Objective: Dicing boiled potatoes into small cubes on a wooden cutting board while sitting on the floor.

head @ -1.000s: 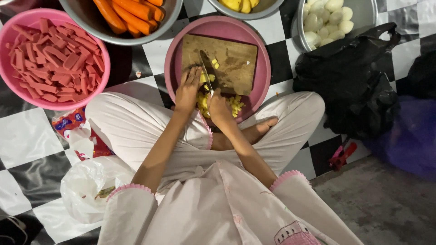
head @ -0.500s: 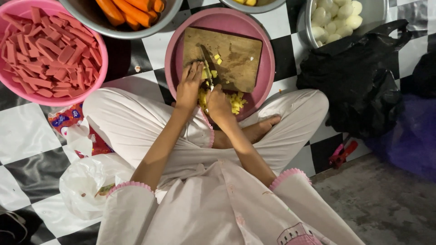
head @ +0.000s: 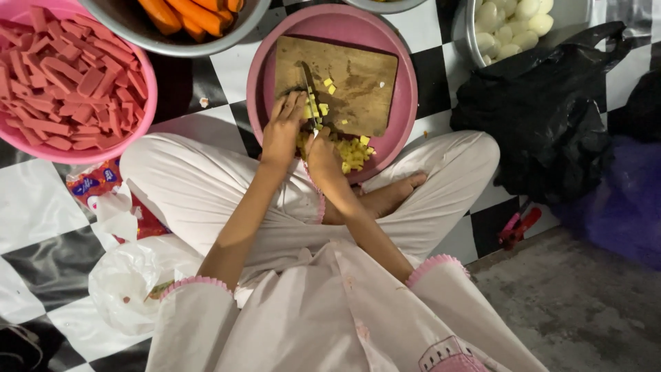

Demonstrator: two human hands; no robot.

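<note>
2 pink basins [head: 406,103], 1 board [head: 358,83], 1 knife [head: 308,86]

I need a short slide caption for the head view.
Seated on a checkered floor, right hand dices yellow cubes with a knife on a board, left hand steadying.

— What are your hands on?

— Your right hand [head: 323,155] grips the knife [head: 309,93], blade lying across the wooden board [head: 358,83]. Your left hand [head: 282,131] presses down just beside the blade, fingers on the yellow cubes [head: 352,153].

— And the board?

— It sits inside the pink basin [head: 403,120], between your knees, with cubes piled at its near edge.

— Around you?

— A pink bowl of red strips [head: 62,89] to your left, carrots [head: 186,14] above, a black bag [head: 544,117] to your right.
</note>
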